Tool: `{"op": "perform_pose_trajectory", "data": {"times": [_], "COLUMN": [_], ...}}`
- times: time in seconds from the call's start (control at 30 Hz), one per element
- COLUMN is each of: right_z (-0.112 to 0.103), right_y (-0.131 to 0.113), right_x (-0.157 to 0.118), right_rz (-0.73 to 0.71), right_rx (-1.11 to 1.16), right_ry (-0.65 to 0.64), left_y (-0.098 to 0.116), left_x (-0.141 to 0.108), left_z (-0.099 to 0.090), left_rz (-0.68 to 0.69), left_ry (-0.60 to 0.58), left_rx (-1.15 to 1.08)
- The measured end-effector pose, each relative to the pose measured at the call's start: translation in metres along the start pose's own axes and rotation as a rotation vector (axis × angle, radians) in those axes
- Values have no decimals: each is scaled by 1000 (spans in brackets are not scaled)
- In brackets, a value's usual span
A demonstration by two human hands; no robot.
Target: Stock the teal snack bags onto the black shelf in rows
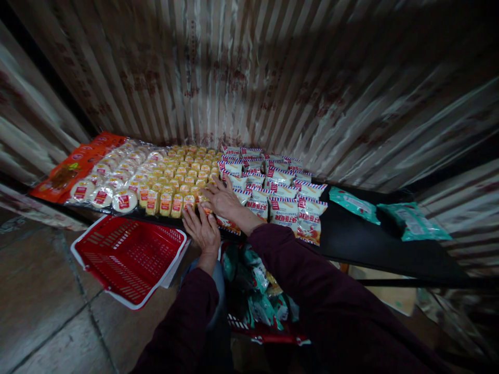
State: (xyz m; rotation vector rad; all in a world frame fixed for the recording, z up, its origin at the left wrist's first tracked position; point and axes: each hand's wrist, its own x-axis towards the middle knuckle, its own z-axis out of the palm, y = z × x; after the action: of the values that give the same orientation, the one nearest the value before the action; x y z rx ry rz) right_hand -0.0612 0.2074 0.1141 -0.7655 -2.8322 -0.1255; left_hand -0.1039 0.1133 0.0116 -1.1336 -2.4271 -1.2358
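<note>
Rows of small yellow wrapped cakes [177, 176] stand packed on a black shelf [351, 234]. My left hand [201, 231] lies with fingers stretched against the front row of these cakes, at its right end. Just right of it, my right hand [224, 200] reaches over the same end of the rows, fingers spread on the cakes' tops. Beside my right wrist are white and red snack bags [283, 210] in rows, partly covered by my right hand and forearm. Neither hand appears to grip anything.
Round white packaged cakes [125, 200] and orange packs [74, 166] fill the shelf's left end. Two green bags [354, 205] lie toward the right. Below are a red basket [128, 254] and another basket [268, 336] holding green bags. A striped sheet [234, 67] hangs behind.
</note>
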Motion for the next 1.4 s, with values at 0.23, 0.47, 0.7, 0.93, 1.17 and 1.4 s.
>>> {"op": "perform_pose_trajectory", "data": {"times": [0.23, 0.47, 0.7, 0.93, 1.17, 1.4], "right_z": [-8, -10, -10, -16, -11, -15], "right_y": [4, 4, -4, -2, -2, 7], "right_x": [-10, -17, -1, 3, 9, 1], "right_rz": [33, 13, 26, 24, 3, 9], "right_rx": [117, 111, 120, 136, 142, 156], "right_ry": [94, 86, 24, 8, 11, 41], "left_y": [2, -2, -2, 0, 0, 1], "left_x": [-1, 0, 2, 3, 3, 3], "left_z": [-5, -2, -2, -2, -1, 0], "left_rz": [-25, -53, -59, -83, -90, -44], "left_ry": [19, 20, 31, 15, 34, 36], "left_rx": [-52, -76, -80, -89, -82, -63]}}
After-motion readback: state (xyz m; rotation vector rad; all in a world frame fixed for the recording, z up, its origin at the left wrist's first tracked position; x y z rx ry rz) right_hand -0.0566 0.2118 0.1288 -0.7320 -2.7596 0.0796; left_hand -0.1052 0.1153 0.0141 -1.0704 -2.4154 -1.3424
